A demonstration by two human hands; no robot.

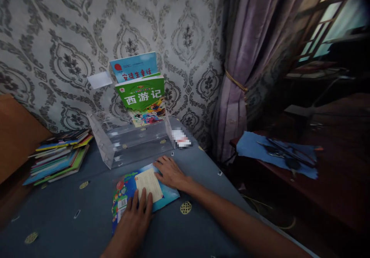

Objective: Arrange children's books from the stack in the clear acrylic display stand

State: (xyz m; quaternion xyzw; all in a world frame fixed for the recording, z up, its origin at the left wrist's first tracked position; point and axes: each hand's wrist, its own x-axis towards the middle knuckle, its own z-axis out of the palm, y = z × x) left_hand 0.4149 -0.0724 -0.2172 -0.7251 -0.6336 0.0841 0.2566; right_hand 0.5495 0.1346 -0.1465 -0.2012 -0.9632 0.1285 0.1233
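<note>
A blue picture book (169, 196) lies flat on the table, a cream text panel and a barcode showing on its upper face. My left hand (134, 215) rests on its lower left part with the fingers stretched out. Across its upper right edge lies my right hand (170, 172), fingers extended and flat. Just beyond stands a clear plastic book rack (138, 134). In the rack's back row, a green book (144, 96) leans in front of a light blue book (135, 66), both upright.
A stack of thin books (62, 158) sits at the left, beside a brown box-like panel (20, 138). Right of the rack is a blurred-out white item (181, 138). A dark red side table (326, 188) holds a blue cloth (250, 146) with tools, near a tied purple curtain (234, 108).
</note>
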